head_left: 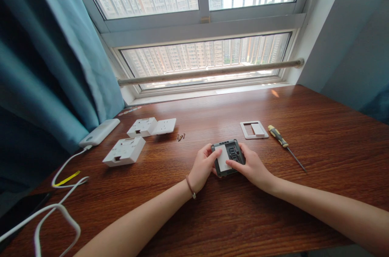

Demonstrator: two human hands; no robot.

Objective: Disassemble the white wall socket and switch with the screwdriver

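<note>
Both my hands hold a grey wall-switch module [230, 152] lying on the wooden table [273, 208]. My left hand [203, 166] grips its left edge, fingers curled round it. From the right, my right hand [251, 165] holds the other side, with fingertips pressing on the white rocker [224, 159] on the module's left half. The right half shows the dark inner mechanism.
A white switch frame [254, 129] and a yellow-black screwdriver [285, 145] lie to the right. A few small screws [180, 137], two white mounting boxes [124, 151], a white socket plate [164, 126], a power bank [99, 131] and white cables [60, 204] lie left. Blue curtain [60, 66] hangs at left.
</note>
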